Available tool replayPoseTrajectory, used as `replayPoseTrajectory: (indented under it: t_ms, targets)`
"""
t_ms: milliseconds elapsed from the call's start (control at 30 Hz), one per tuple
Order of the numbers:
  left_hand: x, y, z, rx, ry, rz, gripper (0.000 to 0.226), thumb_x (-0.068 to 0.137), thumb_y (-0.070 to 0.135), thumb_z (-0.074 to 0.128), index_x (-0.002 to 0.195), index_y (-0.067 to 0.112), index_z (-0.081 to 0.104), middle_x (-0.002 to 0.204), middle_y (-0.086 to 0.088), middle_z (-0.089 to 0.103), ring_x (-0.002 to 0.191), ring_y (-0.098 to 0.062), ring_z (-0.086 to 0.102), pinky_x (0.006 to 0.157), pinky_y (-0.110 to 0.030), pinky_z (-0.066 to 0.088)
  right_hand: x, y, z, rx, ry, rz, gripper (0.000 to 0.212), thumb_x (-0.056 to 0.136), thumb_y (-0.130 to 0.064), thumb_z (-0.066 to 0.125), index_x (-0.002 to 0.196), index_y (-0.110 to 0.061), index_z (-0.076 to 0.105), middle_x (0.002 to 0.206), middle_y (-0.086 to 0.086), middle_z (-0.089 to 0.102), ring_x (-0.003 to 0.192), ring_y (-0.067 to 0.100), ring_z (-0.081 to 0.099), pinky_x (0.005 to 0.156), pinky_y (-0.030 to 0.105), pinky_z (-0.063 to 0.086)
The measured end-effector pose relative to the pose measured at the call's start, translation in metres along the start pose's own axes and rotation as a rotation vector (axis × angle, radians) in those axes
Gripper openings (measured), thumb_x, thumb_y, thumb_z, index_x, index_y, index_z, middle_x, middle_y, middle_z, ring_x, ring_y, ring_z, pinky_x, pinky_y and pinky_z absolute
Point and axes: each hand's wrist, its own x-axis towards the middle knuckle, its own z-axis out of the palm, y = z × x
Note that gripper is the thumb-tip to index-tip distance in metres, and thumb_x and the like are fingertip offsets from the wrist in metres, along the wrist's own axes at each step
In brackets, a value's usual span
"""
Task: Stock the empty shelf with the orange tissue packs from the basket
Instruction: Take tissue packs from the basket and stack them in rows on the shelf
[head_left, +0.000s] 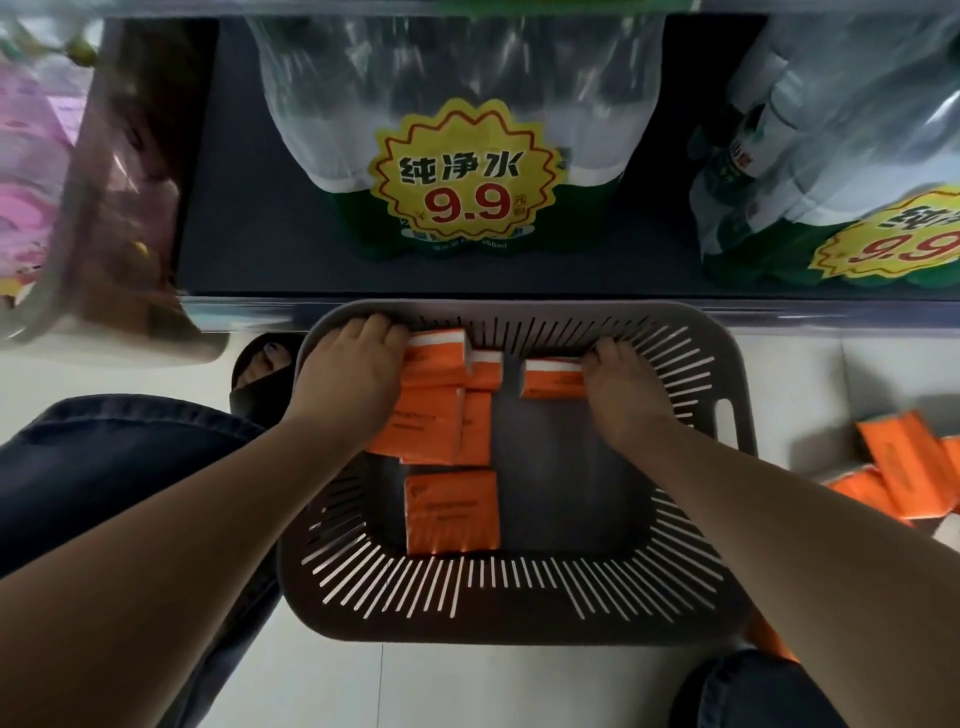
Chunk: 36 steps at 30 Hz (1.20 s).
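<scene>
Gripping orange packs in basket: left hand closed on stack, right hand on single pack. Sticker: "纯净水 9.9".

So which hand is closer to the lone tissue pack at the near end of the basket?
Left, slightly. The left hand rests on the pile just beyond the lone pack; the right hand grips another pack farther right.

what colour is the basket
Dark grey-brown basket with slotted walls, seen in the head view.

Dark jeans, black sandal
</scene>
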Motion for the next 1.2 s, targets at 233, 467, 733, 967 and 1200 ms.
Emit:
replayPoseTrajectory:
  t_ms: [233,467,733,967,1200]
  targets:
    - [-0.003,-0.001,-0.010,-0.055,-0.036,-0.027,0.035,0.091,0.016,0.050,0.126,0.009,0.054,0.123,-0.012,0.058,0.115,-0.030,0.053,0.097,-0.039,0.042,-0.004,0.004,-0.008,0.013,-0.019,-0.031,0.036,0.088,-0.006,0.051,0.124,-0.006,0.053,0.127,0.013,0.046,0.119,0.028,0.042,0.105,0.037,0.037]
    - [-0.013,-0.002,-0.031,-0.144,-0.133,-0.070,0.036,0.087,0.028,0.060,0.119,0.011,0.056,0.118,-0.010,0.055,0.108,-0.029,0.056,0.083,-0.039,0.047,-0.026,0.009,-0.034,0.101,0.004,-0.020,0.037,0.086,-0.020,0.058,0.123,-0.013,0.055,0.123,0.009,0.055,0.118,0.026,0.049,0.105,0.037,0.036]
    - [-0.030,0.006,-0.071,-0.312,-0.077,-0.146,0.032,0.084,0.029,0.063,0.113,0.018,0.058,0.095,0.002,0.045,0.084,-0.020,0.056,0.069,-0.029,0.040,-0.063,0.019,-0.088,0.310,-0.009,-0.009,0.035,0.084,-0.021,0.057,0.119,-0.014,0.056,0.118,0.009,0.056,0.106,0.026,0.056,0.093,0.034,0.046]
    - [-0.048,0.027,-0.113,-0.511,0.032,-0.237,0.043,0.079,0.025,0.066,0.120,0.018,0.057,0.102,0.000,0.056,0.082,-0.013,0.053,0.059,-0.021,0.036,-0.110,0.040,-0.139,0.552,0.007,-0.027,0.023,0.082,-0.016,0.058,0.105,-0.018,0.061,0.100,0.002,0.060,0.084,0.014,0.056,0.063,0.025,0.039]
    - [-0.063,0.052,-0.154,-0.820,0.104,-0.293,0.050,0.081,0.029,0.071,0.125,0.022,0.050,0.103,0.008,0.057,0.075,-0.001,0.052,0.055,-0.014,0.036,-0.150,0.046,-0.187,0.792,0.014,-0.067,0.019,0.082,-0.012,0.060,0.098,-0.021,0.059,0.094,-0.002,0.060,0.079,0.006,0.056,0.062,0.019,0.041]
